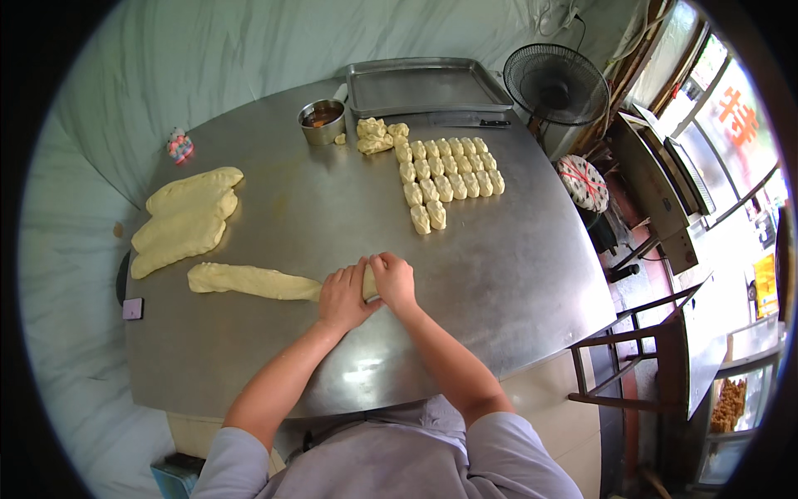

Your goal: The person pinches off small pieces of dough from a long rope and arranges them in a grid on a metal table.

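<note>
A long rope of pale yellow dough (255, 280) lies across the steel table (293, 368) in front of me. My left hand (345, 298) wraps over it near its right end, fingers on the far side. Right beside it, my right hand (394, 280) grips the tip of the rope, and a short stretch of dough shows between the two hands. My fingers partly hide this end. Farther off to the right, several small dough pieces (443, 187) lie in rows. Thick slabs of dough (187, 218) rest side by side at the left.
At the back stand a metal tray (430, 87) and a metal pot (322, 125) of dark liquid. A knife (492, 123) lies before the tray, near dough lumps (374, 135). A phone (133, 309) lies by the left edge; a fan (556, 87) stands behind the far right corner.
</note>
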{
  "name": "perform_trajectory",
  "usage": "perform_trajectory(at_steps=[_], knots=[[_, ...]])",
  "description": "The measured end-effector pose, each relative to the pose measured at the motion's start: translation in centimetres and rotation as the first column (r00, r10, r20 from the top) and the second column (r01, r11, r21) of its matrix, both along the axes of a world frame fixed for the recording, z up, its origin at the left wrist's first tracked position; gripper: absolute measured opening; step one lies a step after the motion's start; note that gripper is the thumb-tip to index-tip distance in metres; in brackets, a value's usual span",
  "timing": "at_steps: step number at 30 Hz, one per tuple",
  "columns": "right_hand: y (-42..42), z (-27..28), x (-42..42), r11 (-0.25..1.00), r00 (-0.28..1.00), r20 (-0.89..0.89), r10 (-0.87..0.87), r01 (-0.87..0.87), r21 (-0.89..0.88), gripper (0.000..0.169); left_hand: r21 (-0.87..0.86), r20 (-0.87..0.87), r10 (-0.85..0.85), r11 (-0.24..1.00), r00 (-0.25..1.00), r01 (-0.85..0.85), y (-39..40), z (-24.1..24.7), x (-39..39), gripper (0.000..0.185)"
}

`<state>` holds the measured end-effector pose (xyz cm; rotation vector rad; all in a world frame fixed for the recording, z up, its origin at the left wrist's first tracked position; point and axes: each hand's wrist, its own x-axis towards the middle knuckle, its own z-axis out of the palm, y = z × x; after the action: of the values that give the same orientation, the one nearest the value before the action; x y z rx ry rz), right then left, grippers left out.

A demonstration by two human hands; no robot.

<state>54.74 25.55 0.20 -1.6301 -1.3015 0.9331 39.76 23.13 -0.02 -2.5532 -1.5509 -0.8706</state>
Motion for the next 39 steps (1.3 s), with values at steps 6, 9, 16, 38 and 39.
perform_trajectory(at_steps=[6,9,16,38,39], knots=[[-0.4,-1.0,-4.7,0.983,0.995,0.015,-0.102,0.098,0.157,0.035,0.101,0.001,0.186,0.978,0.983,-0.185,0.8,-2.0,0.9,0.046],[-0.8,1.4,-5.2,0.997,0.996,0.073,-0.051,0.047,0.056,0.041,-0.134,-0.055,0.209,0.967,0.976,-0.215,1.0,-2.6,0.3,0.036],[1.2,1.2,-4.0,0.997,0.962,0.272,-0.039,0.056,-0.056,0.043,-0.101,-0.005,0.134,0.986,0.991,-0.133,2.3,-2.2,1.4,0.023],[9.5,3.0,19.9,0.995,0.987,0.161,-0.029,0.013,0.103,0.045,-0.135,-0.460,0.101,0.974,0.882,-0.182,-1.1,1.4,-6.4,0.084],[10.7,3.4,19.5,0.995,0.983,0.173,-0.062,0.048,0.082,0.045,-0.125,-0.442,0.088,0.979,0.893,-0.159,-0.7,1.0,-6.8,0.082]])
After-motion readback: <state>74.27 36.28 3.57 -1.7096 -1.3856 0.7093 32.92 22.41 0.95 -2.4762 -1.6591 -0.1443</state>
